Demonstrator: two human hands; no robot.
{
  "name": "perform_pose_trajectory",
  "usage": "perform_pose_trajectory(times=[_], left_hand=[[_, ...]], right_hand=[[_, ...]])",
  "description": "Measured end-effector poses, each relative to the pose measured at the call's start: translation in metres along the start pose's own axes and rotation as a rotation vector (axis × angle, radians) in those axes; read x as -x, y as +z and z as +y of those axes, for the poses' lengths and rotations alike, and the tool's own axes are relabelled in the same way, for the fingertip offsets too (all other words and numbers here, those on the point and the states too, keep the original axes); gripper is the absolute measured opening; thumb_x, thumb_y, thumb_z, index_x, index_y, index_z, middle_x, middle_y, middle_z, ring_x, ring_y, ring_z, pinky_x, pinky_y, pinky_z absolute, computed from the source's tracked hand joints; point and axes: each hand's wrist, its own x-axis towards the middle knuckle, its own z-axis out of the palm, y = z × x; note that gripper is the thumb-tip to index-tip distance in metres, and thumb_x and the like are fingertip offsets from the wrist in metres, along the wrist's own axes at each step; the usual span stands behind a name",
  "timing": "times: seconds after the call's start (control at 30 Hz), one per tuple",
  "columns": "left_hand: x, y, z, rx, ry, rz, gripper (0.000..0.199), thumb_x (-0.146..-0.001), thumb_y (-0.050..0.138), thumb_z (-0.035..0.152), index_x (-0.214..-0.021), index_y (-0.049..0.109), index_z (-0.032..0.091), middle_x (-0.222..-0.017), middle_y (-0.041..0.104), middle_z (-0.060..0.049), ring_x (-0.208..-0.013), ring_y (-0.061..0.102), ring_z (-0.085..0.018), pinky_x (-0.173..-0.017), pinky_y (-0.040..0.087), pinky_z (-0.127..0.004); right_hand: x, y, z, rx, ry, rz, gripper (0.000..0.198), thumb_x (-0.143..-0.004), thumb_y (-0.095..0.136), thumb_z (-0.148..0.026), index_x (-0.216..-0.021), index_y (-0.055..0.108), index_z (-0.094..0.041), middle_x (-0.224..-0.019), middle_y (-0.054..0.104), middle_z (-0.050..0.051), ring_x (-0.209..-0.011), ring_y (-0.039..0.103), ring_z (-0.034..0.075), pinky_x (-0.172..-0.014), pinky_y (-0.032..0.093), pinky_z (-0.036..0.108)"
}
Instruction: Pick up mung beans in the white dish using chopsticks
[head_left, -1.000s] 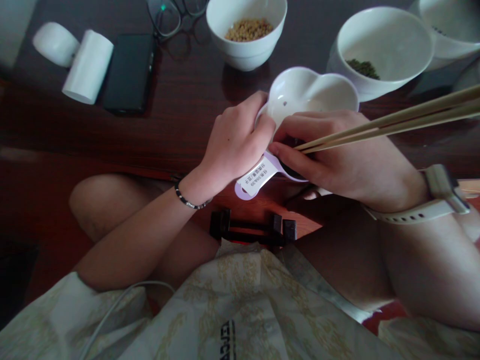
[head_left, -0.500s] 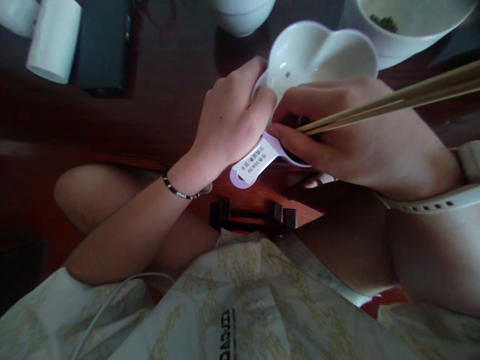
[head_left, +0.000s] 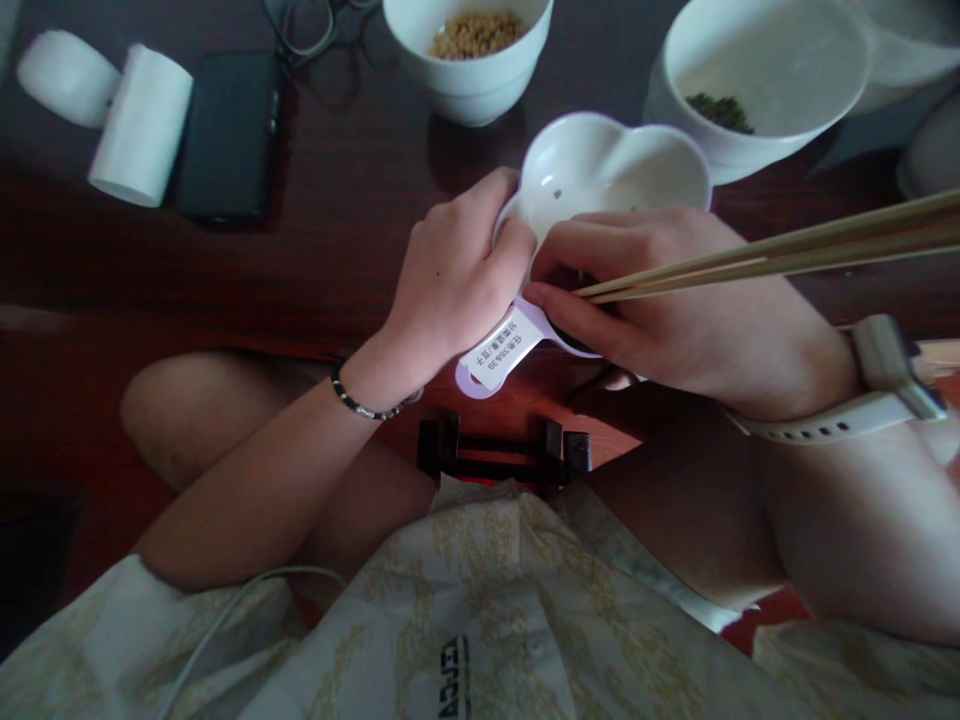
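My left hand (head_left: 465, 265) is closed on the left rim of a lobed, flower-shaped dish (head_left: 581, 150), white inside with a lilac edge. Its short handle carries a white printed label (head_left: 502, 350) and points toward my lap. Over the near part of the dish, my right hand (head_left: 645, 290) pinches a pair of wooden chopsticks (head_left: 795, 245), whose long ends stretch off to the right. Their lower tips are hidden behind my fingers. A small dark speck (head_left: 557, 194) shows on the dish's inner wall; the bottom is mostly covered by my right hand.
Beyond the dish stands a white bowl (head_left: 480, 85) of brown grains. At right is a larger white bowl (head_left: 750, 140) with dark green bits (head_left: 720, 112). A black box (head_left: 229, 140), a white cylinder (head_left: 142, 130) and a cable (head_left: 307, 45) lie at left.
The view has tilted up, so the table things sit lower and the brown grains now show. The dish and both hands appear slightly lower and further left, with the same holds.
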Motion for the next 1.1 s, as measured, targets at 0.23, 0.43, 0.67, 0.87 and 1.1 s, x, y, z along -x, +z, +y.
perform_pose_trajectory(times=[0.23, 0.43, 0.67, 0.87, 1.1], left_hand=[[0.0004, 0.0, 0.0004, -0.053, -0.024, -0.036, 0.02, -0.104, 0.045, 0.03, -0.089, 0.058, 0.026, -0.091, 0.074, -0.005, -0.086, 0.068, -0.024, -0.076, 0.042, -0.037], [0.0006, 0.0017, -0.0027, -0.045, -0.038, -0.031, 0.021, -0.106, 0.045, 0.036, -0.1, 0.063, 0.027, -0.094, 0.075, -0.005, -0.096, 0.071, -0.024, -0.088, 0.049, -0.035], [0.0012, 0.0023, -0.0031, -0.03, -0.027, -0.027, 0.026, -0.106, 0.044, 0.04, -0.105, 0.066, 0.027, -0.094, 0.076, -0.006, -0.1, 0.071, -0.024, -0.089, 0.051, -0.033], [0.0013, 0.0023, -0.0028, -0.043, -0.036, -0.033, 0.022, -0.106, 0.044, 0.034, -0.103, 0.065, 0.026, -0.094, 0.075, -0.006, -0.101, 0.072, -0.025, -0.094, 0.051, -0.034], [0.0011, 0.002, -0.0036, -0.04, -0.029, -0.038, 0.022, -0.106, 0.044, 0.035, -0.103, 0.065, 0.027, -0.096, 0.076, -0.006, -0.104, 0.071, -0.026, -0.094, 0.05, -0.034]], right_hand=[[0.0002, 0.0023, -0.001, -0.066, 0.005, 0.028, 0.035, -0.109, 0.051, -0.049, -0.099, 0.068, -0.02, -0.093, 0.069, 0.009, -0.078, 0.056, 0.021, -0.07, 0.032, 0.035], [-0.0025, 0.0019, 0.0021, -0.071, -0.021, 0.021, 0.035, -0.108, 0.052, -0.048, -0.099, 0.068, -0.019, -0.091, 0.068, 0.008, -0.076, 0.055, 0.019, -0.069, 0.03, 0.034], [-0.0006, 0.0033, 0.0005, -0.084, -0.019, 0.047, 0.031, -0.108, 0.054, -0.046, -0.1, 0.069, -0.02, -0.092, 0.069, 0.008, -0.078, 0.057, 0.019, -0.07, 0.033, 0.033], [-0.0007, 0.0025, 0.0002, -0.096, -0.017, 0.03, 0.031, -0.108, 0.054, -0.046, -0.099, 0.068, -0.02, -0.093, 0.069, 0.009, -0.079, 0.057, 0.02, -0.072, 0.034, 0.034], [0.0006, 0.0028, -0.0004, -0.1, -0.023, 0.05, 0.03, -0.109, 0.053, -0.046, -0.099, 0.067, -0.021, -0.094, 0.069, 0.009, -0.08, 0.057, 0.02, -0.072, 0.034, 0.033]])
